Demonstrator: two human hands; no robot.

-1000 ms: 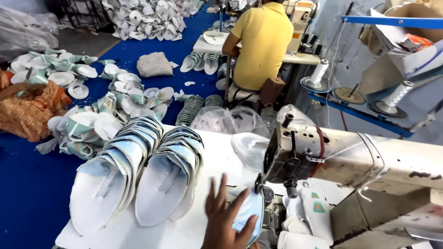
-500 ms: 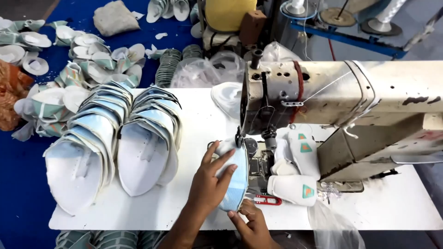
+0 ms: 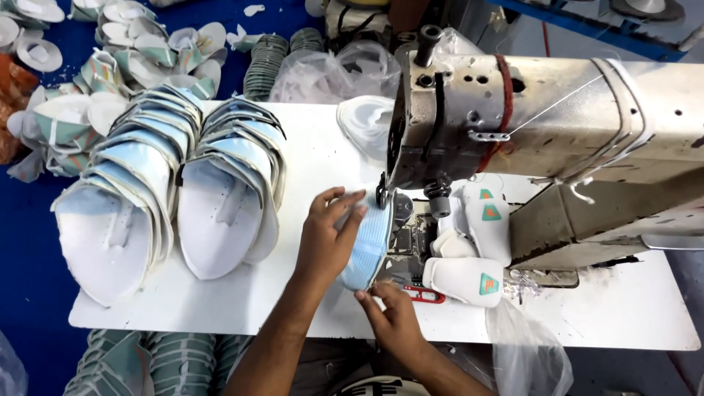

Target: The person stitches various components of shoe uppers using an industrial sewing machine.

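Observation:
My left hand (image 3: 328,238) lies flat on a light blue shoe upper piece (image 3: 368,246) and presses it against the needle area of the grey sewing machine (image 3: 513,125). My right hand (image 3: 392,312) pinches the lower edge of the same piece near the table's front. Beside the machine bed lie white finished pieces with small orange and green marks (image 3: 469,275). A red thread snip (image 3: 425,295) lies just right of my right hand.
Two stacked rows of white and blue shoe uppers (image 3: 169,191) fill the left of the white table (image 3: 616,315). Clear plastic bags (image 3: 330,73) sit behind. More pieces (image 3: 110,51) litter the blue floor at the left; another pile (image 3: 154,363) lies below the table.
The view has tilted down and drawn closer to the machine. My left hand settled on the blue piece under the needle, and my right hand came up to grip its lower edge.

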